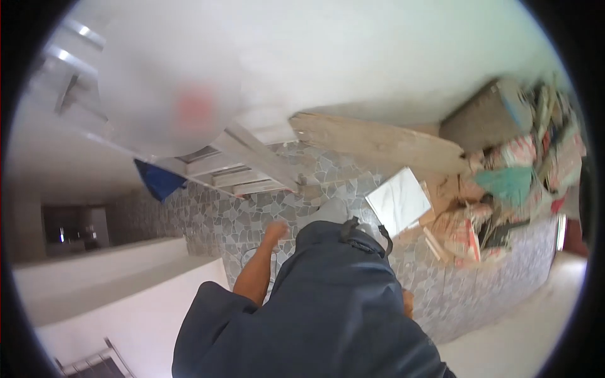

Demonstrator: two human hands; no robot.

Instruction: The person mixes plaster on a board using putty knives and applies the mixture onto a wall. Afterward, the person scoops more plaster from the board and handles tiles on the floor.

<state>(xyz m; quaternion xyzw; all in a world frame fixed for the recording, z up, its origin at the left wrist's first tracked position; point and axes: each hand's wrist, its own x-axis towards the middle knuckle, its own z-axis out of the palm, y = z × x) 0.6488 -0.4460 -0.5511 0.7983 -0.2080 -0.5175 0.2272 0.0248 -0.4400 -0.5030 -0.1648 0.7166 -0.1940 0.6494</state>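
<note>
My left hand (275,233) hangs beside my body over the patterned stone-look floor (233,214). It is blurred and its fingers do not show clearly; nothing stands out in it. Only a small part of my right hand (409,303) shows past the dark shirt (340,309), with its fingers hidden. Ahead of the left hand stands a metal ladder (252,173) by the wall. A white flat square sheet or panel (399,200) lies on the floor in front of my legs, to the right.
A wooden plank (378,138) leans low along the wall (378,57). Sacks (457,233), a green cloth (507,186) and a large box (488,116) are piled at right. A blue item (157,179) is beyond the ladder. A white half-wall (145,283) stands at left.
</note>
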